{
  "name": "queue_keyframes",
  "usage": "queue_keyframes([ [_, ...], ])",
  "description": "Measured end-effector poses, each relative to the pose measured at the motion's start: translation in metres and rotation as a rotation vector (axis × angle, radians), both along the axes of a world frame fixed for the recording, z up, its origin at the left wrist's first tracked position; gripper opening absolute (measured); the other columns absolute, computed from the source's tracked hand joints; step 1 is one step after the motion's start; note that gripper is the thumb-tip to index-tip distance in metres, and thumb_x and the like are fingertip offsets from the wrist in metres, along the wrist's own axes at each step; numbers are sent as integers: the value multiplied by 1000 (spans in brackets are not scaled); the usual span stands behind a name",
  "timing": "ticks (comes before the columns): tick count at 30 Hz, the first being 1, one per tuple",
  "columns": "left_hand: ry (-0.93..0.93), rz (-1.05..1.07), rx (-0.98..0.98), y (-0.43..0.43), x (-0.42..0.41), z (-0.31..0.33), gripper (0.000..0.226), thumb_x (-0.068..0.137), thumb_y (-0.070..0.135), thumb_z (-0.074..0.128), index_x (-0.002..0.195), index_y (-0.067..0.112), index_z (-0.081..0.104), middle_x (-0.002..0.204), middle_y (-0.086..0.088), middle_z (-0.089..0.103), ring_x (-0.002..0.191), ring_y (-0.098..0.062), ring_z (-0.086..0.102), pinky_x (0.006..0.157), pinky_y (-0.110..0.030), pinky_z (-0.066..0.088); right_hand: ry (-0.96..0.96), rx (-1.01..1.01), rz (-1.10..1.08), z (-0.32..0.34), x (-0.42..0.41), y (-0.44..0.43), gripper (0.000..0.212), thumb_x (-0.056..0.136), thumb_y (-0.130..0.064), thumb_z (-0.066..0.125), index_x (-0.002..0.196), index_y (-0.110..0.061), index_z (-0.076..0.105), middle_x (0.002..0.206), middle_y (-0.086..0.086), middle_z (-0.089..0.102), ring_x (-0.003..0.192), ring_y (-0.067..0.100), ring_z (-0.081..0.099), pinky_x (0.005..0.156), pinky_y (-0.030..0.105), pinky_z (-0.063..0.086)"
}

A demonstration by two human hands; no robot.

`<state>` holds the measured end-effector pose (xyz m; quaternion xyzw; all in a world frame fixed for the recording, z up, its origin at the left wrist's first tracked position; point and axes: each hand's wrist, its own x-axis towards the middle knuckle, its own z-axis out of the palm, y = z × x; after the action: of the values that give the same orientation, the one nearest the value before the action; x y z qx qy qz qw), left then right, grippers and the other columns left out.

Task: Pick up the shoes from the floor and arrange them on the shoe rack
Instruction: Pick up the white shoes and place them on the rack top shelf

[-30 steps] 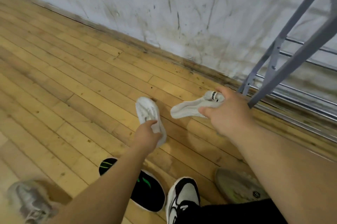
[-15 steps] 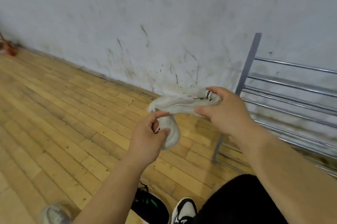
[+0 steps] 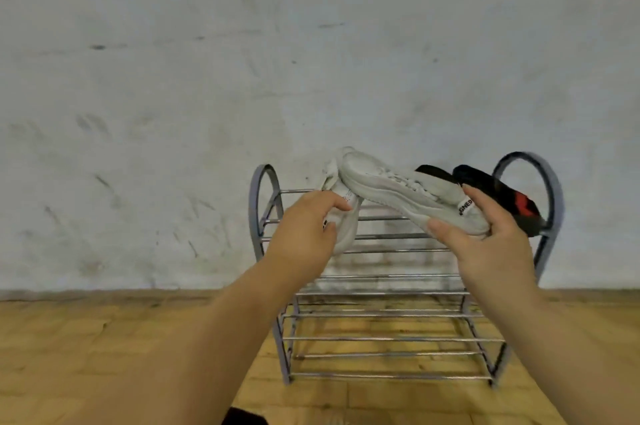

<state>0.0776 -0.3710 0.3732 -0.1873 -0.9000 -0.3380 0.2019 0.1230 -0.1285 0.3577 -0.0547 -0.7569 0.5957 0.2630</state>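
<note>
step: placing pair | left hand (image 3: 304,227) pinches left white shoe (image 3: 341,217), right hand (image 3: 485,237) grips right white shoe (image 3: 398,189), both over shoe rack (image 3: 258,203) top, beside black-red shoes (image 3: 498,196) | next: set level, side by side

Both bare forearms extend forward from the lower edge, converging toward mid-frame. Left hand (image 3: 304,234): back to camera, thumb and fingers pinching a white shoe (image 3: 346,232). Right hand (image 3: 495,248): thumb below, fingers curled over the heel of a second white shoe (image 3: 391,189).
</note>
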Motion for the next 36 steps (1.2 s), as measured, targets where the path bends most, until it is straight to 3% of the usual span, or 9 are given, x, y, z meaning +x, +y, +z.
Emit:
queue_keyframes([
  [3,22,-3,-6,33,-19,-17,34,98,2,55,120,26,64,112,13,52,98,-5,48,78,2,33,4,-57,-49,-14,-7,21,68,84,-40,82,146,-41,53,143,-14,47,126,6,47,109,37,42],
  [7,20,28,24,49,-35,-38,31,98,-1,56,114,24,65,109,11,51,94,-4,46,78,0,34,27,-54,-100,-25,-33,23,69,87,-38,82,149,-37,51,138,-16,43,124,4,44,104,27,38],
  [13,2,63,55,42,-62,-44,32,98,3,59,100,35,55,100,17,47,93,17,46,73,0,34,7,-67,-112,-44,-72,4,69,88,-37,81,150,-35,50,142,-11,43,123,2,43,103,24,36],
  [16,-60,61,50,36,-77,-49,28,99,12,63,107,37,56,100,20,45,89,15,47,69,-1,34,3,-100,-121,-46,-89,-4,70,88,-38,80,151,-36,49,145,-10,42,126,2,42,104,26,36],
  [19,-109,29,58,35,-88,-50,37,99,23,67,129,40,55,109,17,45,94,11,49,74,-6,35,7,-124,-123,-47,-101,-9,70,89,-39,80,151,-37,48,144,-13,41,125,0,40,102,23,33],
  [22,-182,-31,150,32,-87,-44,57,100,32,65,148,49,39,127,16,39,94,11,54,80,-8,44,13,-141,-99,-48,-106,-14,71,88,-38,81,151,-39,48,141,-18,41,123,-4,40,101,21,32],
  [25,-175,-10,200,28,-79,-36,62,102,40,61,154,53,31,135,18,35,105,0,57,90,-17,49,26,-150,-63,-48,-104,-20,72,87,-38,81,150,-39,49,143,-21,44,126,-5,40,104,23,33],
  [31,-263,-62,500,22,-62,-17,52,105,42,52,152,54,36,101,9,68,81,2,67,79,-24,54,81,-169,65,-34,-92,-39,70,85,-38,83,147,-44,51,148,-27,48,134,-10,39,107,23,34],
  [36,-256,-111,736,15,-50,-17,53,98,46,65,146,49,42,131,10,67,108,-11,72,92,-37,61,110,-167,266,-31,-82,-63,71,84,-34,84,146,-41,52,135,-35,51,121,-24,47,95,8,45],
])
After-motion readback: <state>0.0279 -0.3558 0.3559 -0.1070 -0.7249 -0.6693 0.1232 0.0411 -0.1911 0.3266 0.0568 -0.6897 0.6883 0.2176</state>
